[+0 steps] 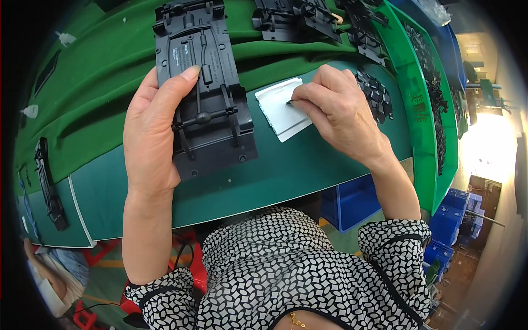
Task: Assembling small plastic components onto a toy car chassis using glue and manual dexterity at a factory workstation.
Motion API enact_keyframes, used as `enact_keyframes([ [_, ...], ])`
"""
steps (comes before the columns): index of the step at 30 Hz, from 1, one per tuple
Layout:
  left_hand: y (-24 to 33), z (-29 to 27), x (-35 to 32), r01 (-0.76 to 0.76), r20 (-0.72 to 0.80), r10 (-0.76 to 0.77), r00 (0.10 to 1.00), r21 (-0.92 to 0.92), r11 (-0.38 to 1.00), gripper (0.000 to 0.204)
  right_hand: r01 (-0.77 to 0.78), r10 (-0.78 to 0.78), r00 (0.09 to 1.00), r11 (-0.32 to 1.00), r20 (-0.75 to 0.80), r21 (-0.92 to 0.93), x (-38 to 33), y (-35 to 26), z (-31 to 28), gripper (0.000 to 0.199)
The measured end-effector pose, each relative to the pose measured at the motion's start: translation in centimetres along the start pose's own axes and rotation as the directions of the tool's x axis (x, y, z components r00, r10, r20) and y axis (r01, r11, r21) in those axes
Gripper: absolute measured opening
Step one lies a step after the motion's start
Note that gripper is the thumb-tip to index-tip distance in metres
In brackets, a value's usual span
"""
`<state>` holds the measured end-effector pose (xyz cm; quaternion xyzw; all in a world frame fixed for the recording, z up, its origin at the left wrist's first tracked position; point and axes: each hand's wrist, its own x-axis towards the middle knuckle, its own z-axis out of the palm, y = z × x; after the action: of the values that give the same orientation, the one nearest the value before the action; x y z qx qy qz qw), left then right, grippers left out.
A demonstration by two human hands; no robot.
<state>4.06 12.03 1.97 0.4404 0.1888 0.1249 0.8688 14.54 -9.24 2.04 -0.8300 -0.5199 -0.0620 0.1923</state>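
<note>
- Left hand (151, 135): its grip is clenched around the black plastic chassis (201, 88), palm along the chassis's left edge, fingertips curled over the upper face near the moulded ribs.
- The black plastic chassis is held just above the table (286, 170). Its long axis runs away from the person, near end towards the body, far end over the green cloth (104, 71).
- Right hand (338, 115): its grip is pinched, thumb and forefinger closed on a small dark part (290, 102). The part is too small to identify.
- The small dark part sits over the white card (283, 107), which lies flat on the table just beside the chassis's right edge.
- Key relation: the pinched part lies to the right of the chassis, level with its middle. The right hand is the nearer hand to the white card; the left hand is occupied with the chassis.
- Beyond the right hand: a pile of small black parts (377, 96) on the table, near the green tray (418, 110).
- Farthest: further black chassis mouldings (308, 19) lying on the green cloth, well apart from both hands.
- Far left: one long black strip (49, 184) on the table edge.
</note>
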Motion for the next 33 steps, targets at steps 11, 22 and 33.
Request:
enact_keyframes([
  [11, 0.0, 0.0, 0.0, -0.012, 0.013, 0.012, 1.0, 0.0, 1.0, 0.019, -0.048, 0.049, 0.997, 0.999, -0.061, 0.015, -0.3, -0.2, -0.4, 0.008],
  [22, -0.1, 0.0, 0.0, 0.001, 0.011, -0.001, 1.0, -0.004, 1.0, 0.018, -0.343, 0.435, 0.891, 0.831, -0.128, 0.437, -2.1, 0.0, 1.9, 0.013],
  [33, 0.0, 0.1, 0.1, 0.007, 0.017, -0.007, 1.0, -0.008, 1.0, 0.017, -0.346, 0.437, 0.888, 0.842, -0.146, 0.413, -2.2, 0.0, 2.2, 0.013],
])
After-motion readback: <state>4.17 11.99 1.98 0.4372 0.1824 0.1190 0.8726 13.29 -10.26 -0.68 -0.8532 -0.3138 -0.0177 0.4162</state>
